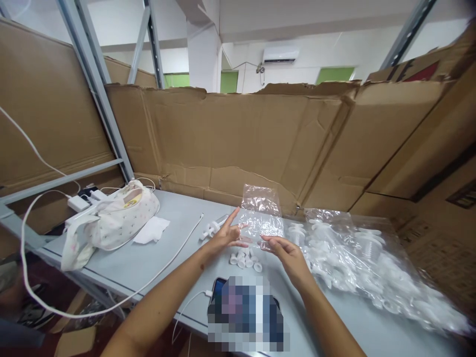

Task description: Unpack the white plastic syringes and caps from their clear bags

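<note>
A clear plastic bag point(262, 203) stands out above the table in front of me, its mouth toward me. My right hand point(284, 250) pinches the near right edge of this bag between thumb and fingers. At the bag's left edge is my left hand point(225, 235), its fingers stretched and spread; whether some are inside the mouth I cannot tell. Just beyond that hand lies a white plastic part point(213, 228) with a ribbed section, partly hidden. Below the bag, several small white caps or rings point(245, 260) sit in a loose pile.
Filled clear bags of white plastic parts point(345, 258) cover the right of the grey table point(182, 218). A phone point(219, 287), blurred over, lies at the front edge with a cable. To the left are a white fabric pouch point(122, 213), paper point(152, 230) and a white cord point(171, 260). Cardboard point(238, 134) walls the back.
</note>
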A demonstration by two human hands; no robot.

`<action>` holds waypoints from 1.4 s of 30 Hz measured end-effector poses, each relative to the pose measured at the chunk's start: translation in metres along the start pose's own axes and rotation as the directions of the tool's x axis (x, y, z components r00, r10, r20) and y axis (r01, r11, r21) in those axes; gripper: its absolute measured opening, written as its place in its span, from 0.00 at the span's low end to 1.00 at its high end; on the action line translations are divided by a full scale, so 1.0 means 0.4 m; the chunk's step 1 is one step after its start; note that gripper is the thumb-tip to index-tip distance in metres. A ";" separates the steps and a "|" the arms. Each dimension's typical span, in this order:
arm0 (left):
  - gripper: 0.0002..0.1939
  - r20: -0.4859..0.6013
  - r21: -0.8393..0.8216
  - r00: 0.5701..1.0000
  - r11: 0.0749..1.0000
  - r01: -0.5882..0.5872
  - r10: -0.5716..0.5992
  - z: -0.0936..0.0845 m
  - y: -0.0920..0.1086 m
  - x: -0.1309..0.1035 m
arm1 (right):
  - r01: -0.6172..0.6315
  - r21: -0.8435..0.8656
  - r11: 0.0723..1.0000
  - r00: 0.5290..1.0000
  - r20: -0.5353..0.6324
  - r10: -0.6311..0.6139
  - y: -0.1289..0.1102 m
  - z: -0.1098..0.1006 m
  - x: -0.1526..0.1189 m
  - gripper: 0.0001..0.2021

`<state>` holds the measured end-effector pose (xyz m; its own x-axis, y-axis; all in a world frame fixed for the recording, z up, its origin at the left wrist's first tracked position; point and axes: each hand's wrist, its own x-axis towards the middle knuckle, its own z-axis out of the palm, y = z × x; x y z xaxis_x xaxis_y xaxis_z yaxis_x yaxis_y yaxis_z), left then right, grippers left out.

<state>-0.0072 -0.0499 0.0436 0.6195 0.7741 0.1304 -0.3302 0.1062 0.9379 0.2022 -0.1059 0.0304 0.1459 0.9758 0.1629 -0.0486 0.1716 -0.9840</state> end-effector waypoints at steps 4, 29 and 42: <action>0.42 0.014 0.147 1.000 0.989 -0.025 0.023 0.014 -0.023 0.001 | 0.010 -0.007 1.000 1.000 -0.005 -0.010 -0.004 0.009 -0.002 0.20; 0.30 -0.077 0.253 0.993 0.965 -0.070 0.092 0.032 -0.031 0.004 | 0.093 -0.047 0.995 0.994 -0.060 -0.096 0.007 0.028 -0.005 0.14; 0.36 -0.040 0.132 0.996 0.988 -0.077 0.083 0.004 -0.002 0.008 | 0.077 0.077 0.994 0.997 0.005 -0.078 0.020 -0.001 0.002 0.31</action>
<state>-0.0038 -0.0483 0.0436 0.5608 0.8046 0.1950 -0.2804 -0.0370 0.9592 0.2024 -0.1038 0.0227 0.1443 0.9601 0.2394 -0.1127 0.2564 -0.9600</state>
